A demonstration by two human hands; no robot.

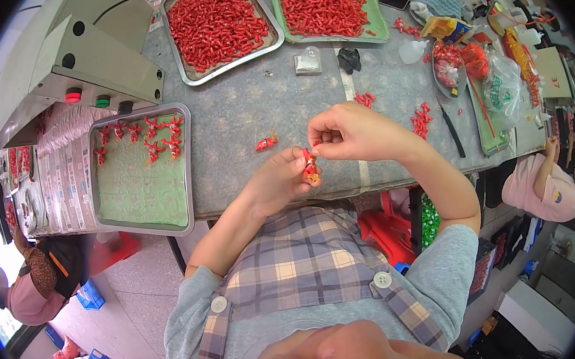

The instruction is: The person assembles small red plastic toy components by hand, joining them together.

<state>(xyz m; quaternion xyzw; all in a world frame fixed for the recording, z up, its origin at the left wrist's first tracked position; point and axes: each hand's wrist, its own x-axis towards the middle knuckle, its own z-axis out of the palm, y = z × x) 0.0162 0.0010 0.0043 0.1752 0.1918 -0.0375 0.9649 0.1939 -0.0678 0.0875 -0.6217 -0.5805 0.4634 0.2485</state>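
Just above the near edge of the bench, my left hand grips a small red-and-gold figurine between thumb and fingers. My right hand reaches in from the right, its thumb and forefinger pinched at the figurine's top. A tiny red piece shows at that pinch, partly covered by the fingers. Another red figurine lies on the bench just beyond my left hand. To the left, a metal tray lined in green holds several similar figurines along its far side.
Two trays, one metal and one green, hold heaped red parts. Small red part piles lie near a black-handled knife. A grey machine with buttons stands at left. Co-workers sit at right and lower left.
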